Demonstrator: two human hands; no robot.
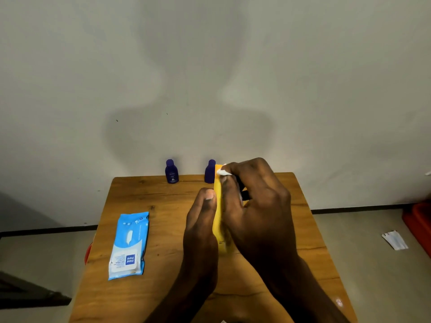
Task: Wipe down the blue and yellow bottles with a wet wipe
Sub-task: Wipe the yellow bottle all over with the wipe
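Above the table (pixel 144 197), the left hand (pixel 200 220) grasps the yellow bottle (pixel 219 220) to steady it while the right hand's (pixel 258 206) fingers (pixel 227 170) press the wet wipe (pixel 221 171) to its top; two blue bottles (pixel 172 171) wait at the back edge.

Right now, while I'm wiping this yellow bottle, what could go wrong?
1. The right hand works the wet wipe close to the second blue bottle at the table's far edge; a wide stroke might knock it over.
2. The left hand holds the yellow bottle mainly from one side, so once wet it could slip.
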